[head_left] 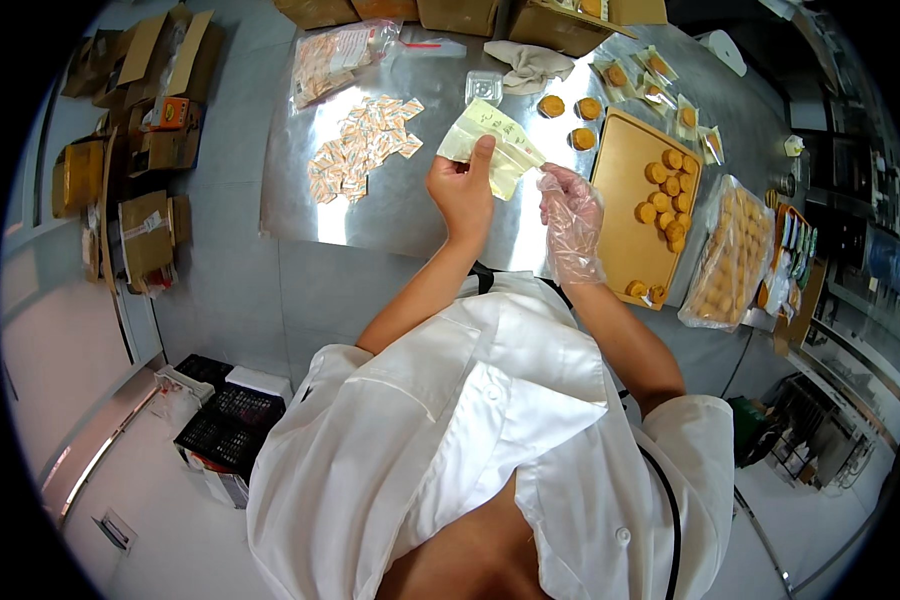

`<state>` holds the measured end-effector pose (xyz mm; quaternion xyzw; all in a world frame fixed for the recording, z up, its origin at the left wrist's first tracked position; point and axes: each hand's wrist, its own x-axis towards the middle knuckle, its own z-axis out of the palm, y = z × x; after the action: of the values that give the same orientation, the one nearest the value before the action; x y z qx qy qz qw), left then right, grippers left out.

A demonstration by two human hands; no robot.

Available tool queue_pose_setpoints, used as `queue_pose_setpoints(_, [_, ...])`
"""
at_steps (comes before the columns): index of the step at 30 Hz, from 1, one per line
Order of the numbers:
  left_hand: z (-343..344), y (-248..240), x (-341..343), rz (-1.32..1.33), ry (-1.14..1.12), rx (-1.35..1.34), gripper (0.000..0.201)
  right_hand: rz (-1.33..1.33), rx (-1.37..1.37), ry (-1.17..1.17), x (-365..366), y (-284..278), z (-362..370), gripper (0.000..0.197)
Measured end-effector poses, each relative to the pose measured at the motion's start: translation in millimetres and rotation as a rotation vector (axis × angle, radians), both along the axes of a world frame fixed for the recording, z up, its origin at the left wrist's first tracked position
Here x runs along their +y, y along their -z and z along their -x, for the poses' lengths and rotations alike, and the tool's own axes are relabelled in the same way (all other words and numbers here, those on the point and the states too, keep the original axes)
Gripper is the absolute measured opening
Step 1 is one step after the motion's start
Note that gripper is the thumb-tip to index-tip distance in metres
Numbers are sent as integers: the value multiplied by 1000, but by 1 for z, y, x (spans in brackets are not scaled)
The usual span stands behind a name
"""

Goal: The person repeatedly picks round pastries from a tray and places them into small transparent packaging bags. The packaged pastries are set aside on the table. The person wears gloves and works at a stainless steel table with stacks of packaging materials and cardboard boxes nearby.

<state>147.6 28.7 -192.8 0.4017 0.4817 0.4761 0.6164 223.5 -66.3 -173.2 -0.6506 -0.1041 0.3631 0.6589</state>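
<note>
My bare left hand (pixel 462 198) holds a pale yellow-green paper-like wrapper (pixel 488 132) with its thumb pressed on the front. On my right hand (pixel 572 208) is a clear plastic glove; its fingers pinch the wrapper's right edge. Just beyond the wrapper sits a small clear plastic tray (pixel 483 88). Several round golden pastries (pixel 583 139) rest on the metal table (pixel 420 205) to the right of it. More pastries (pixel 660 202) are grouped on a tan baking tray (pixel 622 225) beside my right hand. Whether anything is inside the wrapper, I cannot tell.
Small white-and-orange packets (pixel 365 148) lie heaped at left, below a plastic bag (pixel 335 62) of more packets. A crumpled cloth (pixel 530 67) is at the back, near cardboard boxes (pixel 560 28). Wrapped pastries (pixel 656 95) and a big clear bag of pastries (pixel 728 255) flank the baking tray.
</note>
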Motion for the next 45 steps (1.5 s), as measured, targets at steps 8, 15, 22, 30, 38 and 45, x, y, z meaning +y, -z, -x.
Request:
queue_pose_setpoints(8, [3, -5, -16, -118, 22, 83, 30, -6, -193, -12, 17, -3, -5, 16])
queue_pose_setpoints(15, [5, -1, -17, 234, 104, -378, 41, -21, 185, -224, 15, -17, -14, 22])
queue_pose_setpoints(22, [13, 8, -14, 431, 341, -458, 49, 63, 93, -408, 7, -9, -10, 25])
queue_pose_setpoints(30, [9, -3, -8, 76, 301, -541, 59, -60, 519, -435, 6, -7, -32, 19])
queue_pose_setpoints(38, [-6, 22, -15, 252, 84, -477, 52, -139, 842, -436, 17, -9, -32, 42])
queue_pose_setpoints(45, [-6, 39, 2, 449, -83, -336, 35, 177, 488, -775, 16, 13, -29, 54])
